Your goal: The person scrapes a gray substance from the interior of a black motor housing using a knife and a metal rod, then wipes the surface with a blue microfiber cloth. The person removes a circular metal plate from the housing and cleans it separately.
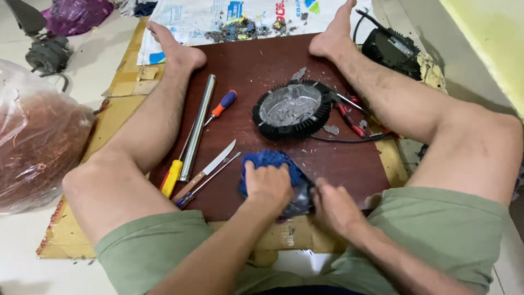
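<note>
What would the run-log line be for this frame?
left hand: pressing blue cloth | right hand: gripping dark part beneath cloth | round finned lamp housing: ahead on board | knife: left, untouched

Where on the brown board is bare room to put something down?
Bare patches: between the screwdriver and the round black lamp, and right of the right hand, below the cable. Crowded: the left edge, with metal tube and knife.

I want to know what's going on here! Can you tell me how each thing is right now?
Left hand: pressing a blue cloth
Right hand: gripping a dark part
Round finned lamp housing: face up, glass shattered
Knife: lying flat
Red-handled pliers: lying beside the housing
</note>
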